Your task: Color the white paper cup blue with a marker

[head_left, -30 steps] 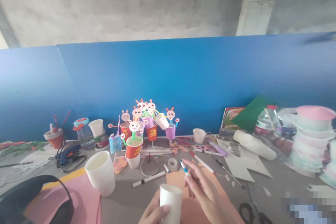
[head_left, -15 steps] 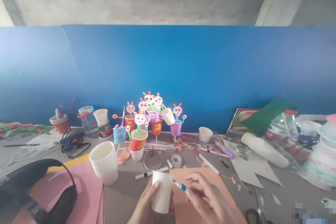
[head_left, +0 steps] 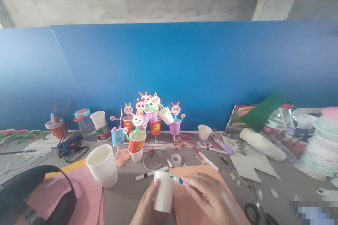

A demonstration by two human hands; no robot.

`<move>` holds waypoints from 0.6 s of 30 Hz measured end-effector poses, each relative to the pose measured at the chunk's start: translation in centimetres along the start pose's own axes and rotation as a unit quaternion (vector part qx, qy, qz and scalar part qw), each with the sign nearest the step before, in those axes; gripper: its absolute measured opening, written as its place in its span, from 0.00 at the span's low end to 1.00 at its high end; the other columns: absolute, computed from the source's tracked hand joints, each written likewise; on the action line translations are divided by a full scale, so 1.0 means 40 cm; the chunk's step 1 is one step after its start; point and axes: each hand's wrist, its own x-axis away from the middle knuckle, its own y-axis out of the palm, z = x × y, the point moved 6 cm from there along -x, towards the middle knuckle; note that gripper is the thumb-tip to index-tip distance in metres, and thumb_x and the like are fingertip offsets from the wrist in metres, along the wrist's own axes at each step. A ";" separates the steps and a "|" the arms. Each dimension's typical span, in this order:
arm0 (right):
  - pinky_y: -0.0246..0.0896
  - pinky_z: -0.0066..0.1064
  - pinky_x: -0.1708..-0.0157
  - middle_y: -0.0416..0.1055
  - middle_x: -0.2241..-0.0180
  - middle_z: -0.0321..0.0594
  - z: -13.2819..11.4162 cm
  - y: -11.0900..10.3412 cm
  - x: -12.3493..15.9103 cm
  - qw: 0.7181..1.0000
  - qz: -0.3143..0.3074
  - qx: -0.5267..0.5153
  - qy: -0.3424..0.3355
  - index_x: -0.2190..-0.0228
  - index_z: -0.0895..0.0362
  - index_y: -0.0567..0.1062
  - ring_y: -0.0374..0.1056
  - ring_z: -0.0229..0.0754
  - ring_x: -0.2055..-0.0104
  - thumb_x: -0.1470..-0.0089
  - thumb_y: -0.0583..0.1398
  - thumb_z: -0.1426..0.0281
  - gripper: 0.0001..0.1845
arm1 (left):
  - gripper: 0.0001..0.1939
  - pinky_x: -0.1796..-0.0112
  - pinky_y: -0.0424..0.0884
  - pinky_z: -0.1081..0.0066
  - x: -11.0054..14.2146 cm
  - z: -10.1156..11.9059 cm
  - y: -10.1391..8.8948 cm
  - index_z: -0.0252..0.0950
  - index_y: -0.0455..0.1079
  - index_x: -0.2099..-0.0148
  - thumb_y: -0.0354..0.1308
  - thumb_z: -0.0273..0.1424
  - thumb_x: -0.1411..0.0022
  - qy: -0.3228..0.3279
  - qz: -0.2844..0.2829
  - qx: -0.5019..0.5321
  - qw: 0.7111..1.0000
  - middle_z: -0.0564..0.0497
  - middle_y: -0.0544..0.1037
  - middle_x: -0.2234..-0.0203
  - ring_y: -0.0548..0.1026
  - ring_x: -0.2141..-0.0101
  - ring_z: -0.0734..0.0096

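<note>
A plain white paper cup [head_left: 163,193] is gripped in my left hand [head_left: 148,200], thumb across its near side and the other fingers mostly hidden behind it. The cup stands nearly upright, narrow base up, above the table. Between the fingers of my right hand [head_left: 208,195] is a blue and white marker [head_left: 179,180], its tip at the cup's upper right edge; I cannot tell whether it touches. Under the right hand lies a sheet of orange paper [head_left: 185,214]. A capped black and white marker [head_left: 148,175] rests just behind the cup.
A stack of white paper cups [head_left: 102,168] stands left of my hands, beside pink paper [head_left: 88,197] and headphones [head_left: 67,205]. Behind are several rabbit-faced cup figures [head_left: 137,142] and a tape roll [head_left: 176,160]. Scissors [head_left: 255,211] lie at right. A blue glue gun [head_left: 71,144] sits at left.
My right hand has turned, fingers closing in more, and the marker now lies flatter with its tip higher along the cup's edge. The camera view has shifted slightly.
</note>
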 end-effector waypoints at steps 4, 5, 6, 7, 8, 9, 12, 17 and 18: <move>0.77 0.31 0.65 0.83 0.62 0.36 -0.001 -0.005 -0.001 1.000 0.005 0.012 -0.007 0.58 0.46 0.80 0.80 0.45 0.62 0.37 0.56 0.70 0.13 | 0.31 0.76 0.66 0.70 0.007 0.003 0.000 0.33 0.73 0.59 0.69 0.55 0.52 0.004 0.046 -0.008 0.999 0.45 0.80 0.73 0.76 0.75 0.66; 0.77 0.31 0.65 0.83 0.62 0.36 -0.002 -0.005 0.000 1.000 0.004 0.017 -0.012 0.58 0.46 0.80 0.80 0.45 0.62 0.37 0.56 0.71 0.14 | 0.31 0.76 0.66 0.71 0.010 0.004 0.002 0.33 0.73 0.59 0.69 0.55 0.52 0.001 0.052 -0.011 0.999 0.45 0.80 0.73 0.76 0.75 0.66; 0.77 0.31 0.65 0.83 0.62 0.36 -0.004 -0.004 0.001 1.000 0.003 0.022 -0.020 0.58 0.46 0.80 0.80 0.44 0.62 0.37 0.56 0.71 0.14 | 0.32 0.76 0.65 0.71 0.012 0.006 0.005 0.33 0.72 0.60 0.69 0.56 0.54 0.000 0.057 -0.014 0.998 0.45 0.79 0.74 0.75 0.75 0.66; 0.76 0.31 0.66 0.83 0.62 0.36 -0.005 -0.003 0.002 0.999 0.003 0.028 -0.029 0.57 0.46 0.80 0.80 0.44 0.62 0.37 0.56 0.72 0.14 | 0.32 0.77 0.65 0.71 0.014 0.008 0.007 0.33 0.72 0.61 0.70 0.56 0.55 0.001 0.060 -0.018 0.998 0.46 0.79 0.75 0.75 0.76 0.66; 0.76 0.31 0.66 0.83 0.62 0.36 -0.007 -0.002 0.003 0.999 0.006 0.033 -0.037 0.57 0.47 0.79 0.80 0.44 0.63 0.37 0.56 0.72 0.14 | 0.33 0.77 0.66 0.71 0.017 0.010 0.010 0.33 0.72 0.62 0.70 0.57 0.56 0.003 0.062 -0.025 0.998 0.47 0.79 0.75 0.75 0.76 0.67; 0.76 0.31 0.66 0.83 0.62 0.36 -0.007 -0.001 0.004 0.998 0.009 0.038 -0.043 0.56 0.47 0.79 0.79 0.44 0.63 0.37 0.56 0.72 0.14 | 0.33 0.77 0.66 0.71 0.019 0.012 0.013 0.33 0.73 0.61 0.70 0.57 0.56 0.004 0.062 -0.032 0.998 0.47 0.78 0.76 0.74 0.76 0.67; 0.76 0.32 0.65 0.82 0.61 0.38 -0.003 0.003 0.008 0.998 0.015 0.047 -0.048 0.56 0.48 0.79 0.79 0.45 0.62 0.36 0.56 0.72 0.14 | 0.36 0.76 0.67 0.70 0.026 0.015 0.022 0.32 0.73 0.58 0.70 0.58 0.57 0.000 0.060 -0.049 0.997 0.48 0.77 0.75 0.75 0.75 0.66; 0.75 0.33 0.65 0.82 0.61 0.39 0.003 0.013 0.009 0.998 0.003 0.048 -0.040 0.55 0.49 0.79 0.79 0.45 0.61 0.35 0.55 0.72 0.14 | 0.36 0.76 0.67 0.70 0.031 0.016 0.028 0.32 0.73 0.58 0.68 0.58 0.55 -0.001 0.059 -0.064 0.996 0.47 0.78 0.75 0.74 0.76 0.66; 0.75 0.33 0.65 0.82 0.61 0.39 0.003 0.013 0.008 0.998 0.001 0.048 -0.038 0.55 0.49 0.79 0.79 0.45 0.62 0.35 0.55 0.72 0.14 | 0.35 0.76 0.67 0.70 0.031 0.016 0.029 0.32 0.73 0.59 0.68 0.59 0.55 0.000 0.059 -0.063 0.996 0.47 0.78 0.76 0.74 0.76 0.67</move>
